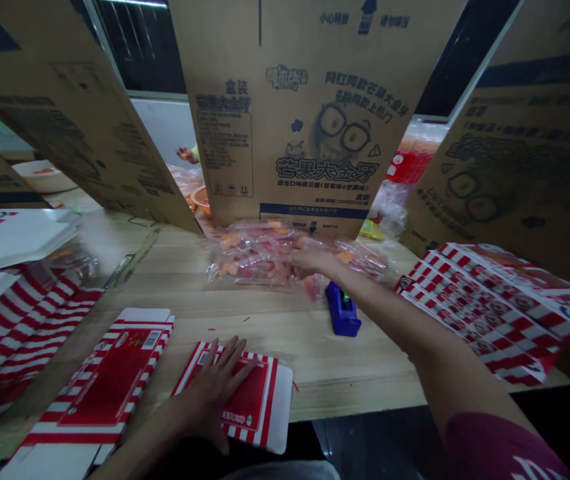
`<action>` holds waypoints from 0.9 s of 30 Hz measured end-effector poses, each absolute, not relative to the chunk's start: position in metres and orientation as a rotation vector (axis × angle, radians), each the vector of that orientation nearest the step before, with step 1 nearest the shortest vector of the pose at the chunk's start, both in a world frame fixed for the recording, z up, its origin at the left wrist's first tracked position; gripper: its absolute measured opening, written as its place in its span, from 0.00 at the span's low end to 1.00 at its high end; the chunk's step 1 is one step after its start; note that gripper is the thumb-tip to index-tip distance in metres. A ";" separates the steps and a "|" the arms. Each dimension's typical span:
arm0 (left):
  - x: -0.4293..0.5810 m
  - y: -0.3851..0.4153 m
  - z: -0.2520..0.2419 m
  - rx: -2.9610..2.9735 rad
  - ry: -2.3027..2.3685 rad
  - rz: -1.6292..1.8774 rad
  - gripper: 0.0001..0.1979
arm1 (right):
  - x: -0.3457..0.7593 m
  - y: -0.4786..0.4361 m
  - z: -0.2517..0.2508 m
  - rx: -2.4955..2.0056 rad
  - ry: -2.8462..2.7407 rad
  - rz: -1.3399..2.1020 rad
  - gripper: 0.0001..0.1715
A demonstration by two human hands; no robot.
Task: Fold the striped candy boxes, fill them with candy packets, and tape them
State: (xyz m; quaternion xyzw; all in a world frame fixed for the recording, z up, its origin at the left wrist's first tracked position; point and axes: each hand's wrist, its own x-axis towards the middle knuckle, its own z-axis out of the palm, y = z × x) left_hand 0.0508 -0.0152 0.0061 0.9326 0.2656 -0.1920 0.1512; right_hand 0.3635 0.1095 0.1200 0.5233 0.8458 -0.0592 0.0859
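Observation:
My left hand (212, 393) lies with fingers spread on a red-and-white striped carton (257, 403) at the table's front edge. The carton has a red panel and a white end flap. My right hand (309, 262) stretches forward to a heap of clear plastic packets (252, 257) with pink and orange contents. Its fingers are smeared by motion, so I cannot see whether they grip a packet. A blue tape dispenser (343, 317) stands just below my right forearm. Left of my left hand lies another flat striped carton (107, 377).
Tall cardboard sheets (289, 133) stand along the table's far side. Striped cartons (489, 313) are stacked at the right. More striped cartons (29, 327) and white-topped ones (15, 237) fill the left. Behind the sheets another person's hand (185, 155) and a basket (199, 199) show.

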 end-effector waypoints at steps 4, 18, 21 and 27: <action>0.049 -0.014 0.001 2.701 0.740 -0.403 0.65 | 0.342 0.084 0.143 1.324 2.693 -0.662 0.04; 0.042 -0.019 -0.010 2.668 1.281 0.176 0.53 | 0.378 -0.013 0.021 2.460 2.520 -1.714 0.18; 0.043 -0.020 -0.010 2.656 1.291 0.189 0.54 | 0.386 -0.010 0.008 2.678 2.452 -1.739 0.16; 0.046 -0.018 -0.007 2.689 1.329 0.210 0.54 | 0.367 -0.014 0.005 2.346 2.689 -1.621 0.13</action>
